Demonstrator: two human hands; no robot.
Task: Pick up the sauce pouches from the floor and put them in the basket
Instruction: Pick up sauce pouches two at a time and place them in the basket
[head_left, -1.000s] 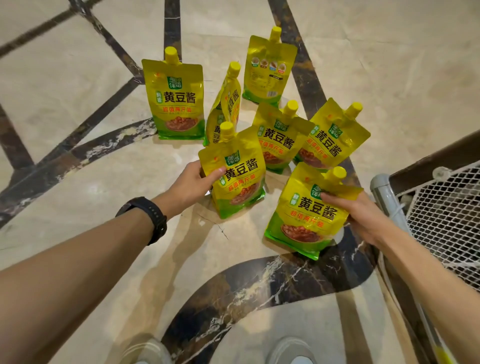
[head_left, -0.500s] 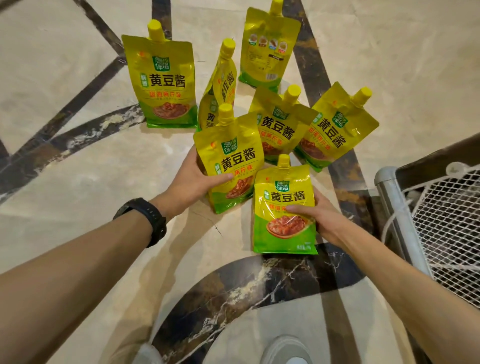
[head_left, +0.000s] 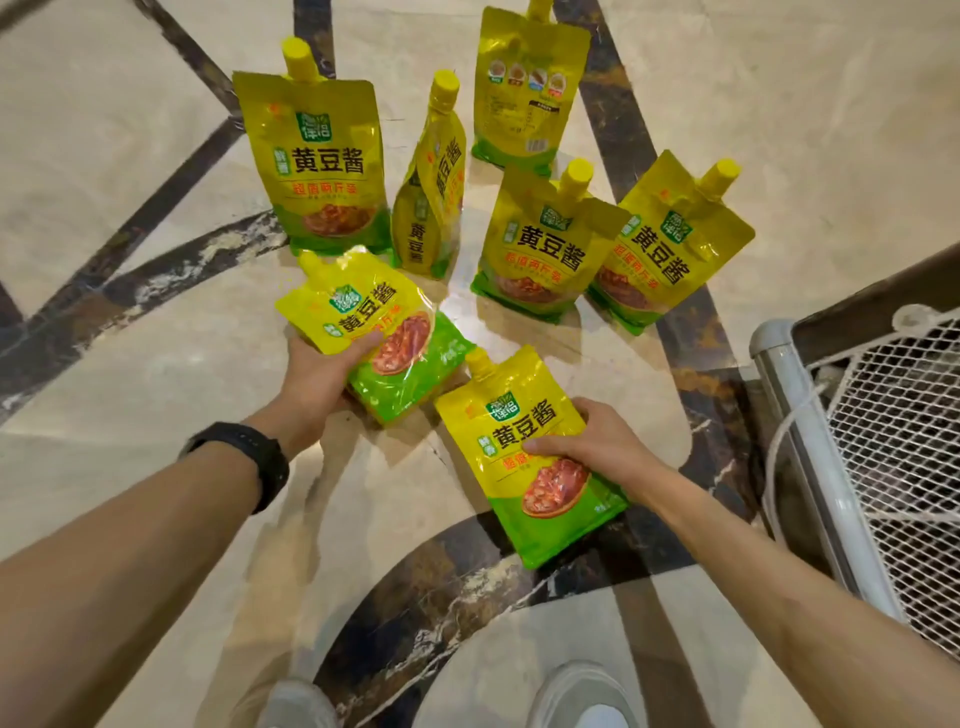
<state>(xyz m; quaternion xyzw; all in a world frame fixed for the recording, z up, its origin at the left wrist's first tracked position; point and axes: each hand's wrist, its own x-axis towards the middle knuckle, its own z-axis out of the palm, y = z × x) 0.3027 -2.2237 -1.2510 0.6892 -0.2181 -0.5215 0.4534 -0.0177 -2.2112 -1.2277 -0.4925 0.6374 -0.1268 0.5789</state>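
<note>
My left hand (head_left: 311, 384) grips a yellow and green sauce pouch (head_left: 384, 338), lifted off the floor and tilted with its cap to the upper left. My right hand (head_left: 592, 447) grips a second sauce pouch (head_left: 524, 447) by its right edge, thumb across the front, cap pointing up. Several more yellow pouches stand upright on the marble floor beyond: a large one (head_left: 322, 166) at the left, a narrow side-on one (head_left: 431, 187), one (head_left: 524, 88) showing its back, and two (head_left: 540, 244) (head_left: 670, 244) at the right. The white mesh basket (head_left: 893, 431) is at the right edge.
The floor is beige marble with dark inlaid bands. The basket has a pale metal frame post (head_left: 810, 457) and a white cord looped on it. A dark wooden edge (head_left: 883, 296) runs behind the basket. My shoes (head_left: 576, 696) show at the bottom.
Both pouches have come up off the floor toward me. The left one has tilted over onto its side in my hand; the right one has shifted right and nearer. The view has moved closer.
</note>
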